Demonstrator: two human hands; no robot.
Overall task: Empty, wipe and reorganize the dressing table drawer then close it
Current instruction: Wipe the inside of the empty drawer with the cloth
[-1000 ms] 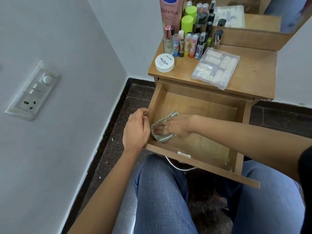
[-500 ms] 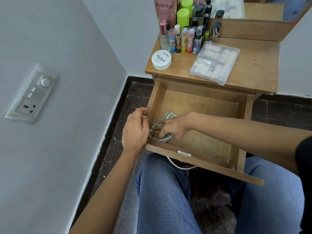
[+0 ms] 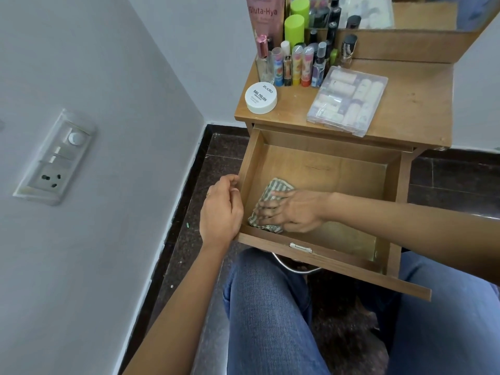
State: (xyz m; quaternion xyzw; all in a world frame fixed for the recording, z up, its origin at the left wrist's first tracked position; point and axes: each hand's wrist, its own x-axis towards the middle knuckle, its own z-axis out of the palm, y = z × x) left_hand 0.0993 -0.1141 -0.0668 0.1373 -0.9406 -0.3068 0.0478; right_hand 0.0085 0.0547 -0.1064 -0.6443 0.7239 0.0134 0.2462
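Two knees in blue jeans [image 3: 270,307] sit under the open drawer [image 3: 324,255]. Left grip [image 3: 220,212] curls round the drawer's left wall. Right grip [image 3: 292,212], fingers flat, presses a striped cloth [image 3: 276,185] into its near-left corner. Beyond, over dark floor tiles [image 3: 216,158], the wooden bench [image 3: 416,104] carries a nail polish remover tub [image 3: 260,98], a clear plastic case [image 3: 349,100] and bottles [image 3: 295,66].

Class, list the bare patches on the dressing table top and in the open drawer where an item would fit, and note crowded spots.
Free: drawer floor behind and right of the right hand and cloth; tabletop strip right of the clear case; small gap between white jar and case. Crowded: back-left corner, packed with bottles.
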